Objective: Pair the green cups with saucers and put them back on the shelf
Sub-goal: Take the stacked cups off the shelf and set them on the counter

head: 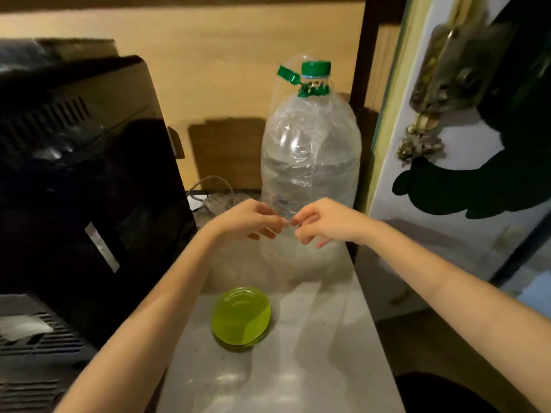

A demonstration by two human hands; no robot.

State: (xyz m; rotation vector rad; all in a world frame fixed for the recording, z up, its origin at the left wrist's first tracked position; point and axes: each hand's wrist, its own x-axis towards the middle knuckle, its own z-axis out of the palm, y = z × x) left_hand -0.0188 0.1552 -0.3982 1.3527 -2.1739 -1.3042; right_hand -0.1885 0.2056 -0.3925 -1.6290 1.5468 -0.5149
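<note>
Both grips, left hand [253, 220] and right hand [325, 222], pinch crinkly clear plastic film [286, 231] above glossy round green saucers [241, 317].

saucers [241, 318]: translucent lime green, stacked, plain with no pattern
counter [298, 368]: pale grey-white, faintly speckled
bottle [310, 162]: clear and colourless, wrapped in crinkled clear film
bottle cap [316, 68]: dark green, with a thin blue ring just below it
bottle handle [289, 75]: dark green
appliance [83, 174]: glossy black at the counter's left edge, with a small silver label
back wall [208, 55]: light tan wood
cable [208, 186]: white
door [417, 144]: white, with a dull brass-coloured latch
</note>
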